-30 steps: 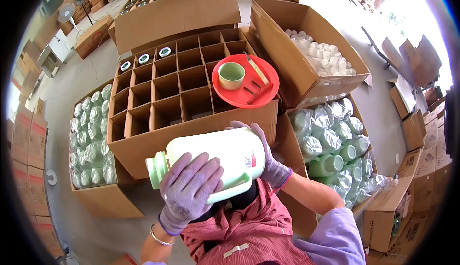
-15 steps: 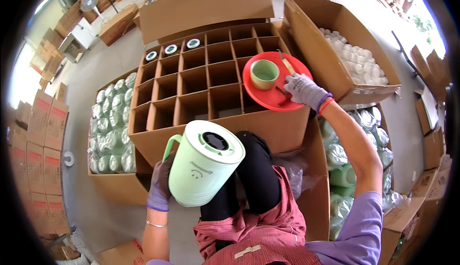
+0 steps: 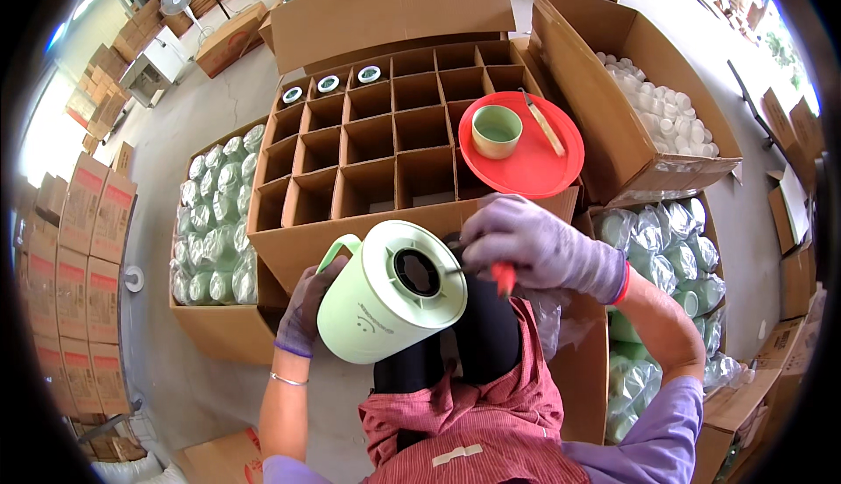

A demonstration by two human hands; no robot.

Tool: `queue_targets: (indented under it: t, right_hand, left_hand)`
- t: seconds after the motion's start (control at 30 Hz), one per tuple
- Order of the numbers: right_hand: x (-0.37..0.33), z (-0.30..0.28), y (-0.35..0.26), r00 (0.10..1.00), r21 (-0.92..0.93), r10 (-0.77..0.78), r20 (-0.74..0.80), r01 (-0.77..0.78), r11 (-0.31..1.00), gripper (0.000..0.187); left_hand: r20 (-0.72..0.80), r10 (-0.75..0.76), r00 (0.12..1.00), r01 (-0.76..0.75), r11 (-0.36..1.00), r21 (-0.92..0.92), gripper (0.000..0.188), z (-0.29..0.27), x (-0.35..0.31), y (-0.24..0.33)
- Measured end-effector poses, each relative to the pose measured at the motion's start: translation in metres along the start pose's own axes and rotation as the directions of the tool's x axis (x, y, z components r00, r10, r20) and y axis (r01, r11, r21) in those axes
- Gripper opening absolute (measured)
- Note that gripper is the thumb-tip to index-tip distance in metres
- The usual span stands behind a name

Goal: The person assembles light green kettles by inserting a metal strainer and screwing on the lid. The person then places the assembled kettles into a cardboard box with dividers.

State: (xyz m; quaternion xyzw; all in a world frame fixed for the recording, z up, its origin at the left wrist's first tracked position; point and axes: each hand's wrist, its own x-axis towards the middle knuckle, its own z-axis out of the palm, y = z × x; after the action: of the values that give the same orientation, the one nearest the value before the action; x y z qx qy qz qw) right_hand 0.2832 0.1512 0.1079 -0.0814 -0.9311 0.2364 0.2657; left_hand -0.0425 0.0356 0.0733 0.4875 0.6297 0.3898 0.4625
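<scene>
My left hand point(image 3: 308, 304), in a grey-purple work glove, is wrapped round the handle side of a pale green jug point(image 3: 372, 313) with a smiling face printed on it. The jug is tilted over my lap, its round end with a dark ringed opening point(image 3: 417, 272) facing up. Close beside that end, my gloved right hand point(image 3: 534, 247) is closed round a small tool with a red handle point(image 3: 504, 277). Its thin dark tip reaches to the ring; whether it touches cannot be told. A red plate point(image 3: 526, 173) holds a green cup point(image 3: 497, 131) and a wooden-handled knife point(image 3: 545, 123).
Under the plate stands a carton with dividers point(image 3: 368, 144), several white-rimmed lids or jars in its far row. Bagged green items fill boxes at left point(image 3: 215, 221) and right point(image 3: 657, 247). A carton of white cups point(image 3: 661, 107) is at far right.
My right hand has come from the plate to the jug's end, bringing the red-handled tool. The knife now lies free on the plate. The jug has tipped slightly to the right.
</scene>
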Motion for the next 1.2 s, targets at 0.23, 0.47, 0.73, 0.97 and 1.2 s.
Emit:
queue_targets:
  t: [0.23, 0.47, 0.73, 0.97, 1.2]
  right_hand:
    - [0.009, 0.026, -0.017, 0.993, 0.008, -0.093, 0.079, 0.092, 0.996, 0.022]
    - [-0.01, 0.065, -0.03, 0.479, 0.667, 0.868, 0.129, -0.69, 0.282, 0.028]
    - [0.01, 0.013, -0.011, 0.614, 0.096, 0.78, 0.122, -0.789, 0.607, 0.034]
    - [-0.053, -0.026, 0.126, 0.687, -0.74, 0.721, -0.091, -0.531, 0.413, 0.022]
    - [-0.127, -0.082, 0.064, 0.735, -0.286, 0.585, -0.343, -0.675, 0.68, 0.023]
  left_hand:
    - [0.058, 0.055, 0.997, -0.051, 0.996, -0.071, 0.036, -0.003, -0.001, -0.01]
    - [-0.399, 0.474, 0.785, -0.476, 0.874, 0.101, 0.024, 0.041, -0.045, -0.01]
    - [0.02, 0.381, 0.924, -0.303, 0.699, 0.648, 0.033, 0.023, -0.069, 0.024]
    - [0.373, -0.046, 0.927, -0.181, 0.816, 0.55, 0.066, 0.043, -0.059, 0.035]
    - [0.43, -0.327, 0.842, 0.252, 0.942, 0.223, 0.058, 0.035, -0.066, -0.009]
